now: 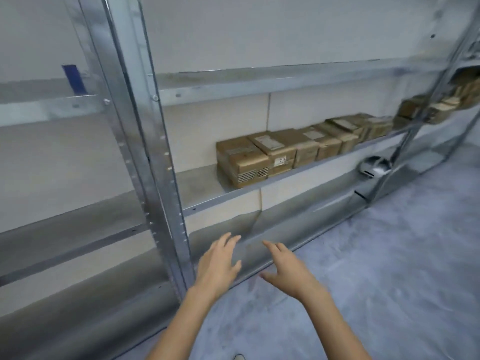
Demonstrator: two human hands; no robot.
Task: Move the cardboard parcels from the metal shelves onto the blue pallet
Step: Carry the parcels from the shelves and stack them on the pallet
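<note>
Beside parcels (259, 157), steel upright (145, 152) (white object (374, 166) rightward)

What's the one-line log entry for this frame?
phase: pre-grasp | left hand: open, empty | right hand: open, empty | parcels: on shelf, untouched

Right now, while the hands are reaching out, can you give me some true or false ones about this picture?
1. The left hand and the right hand hold nothing. True.
2. The cardboard parcels lie on the floor. False: they stand in a row on a metal shelf.
3. The blue pallet is right beside the hands. False: no pallet shows in this view.
4. The shelf has a bare patch to the left of the parcels. True.
</note>
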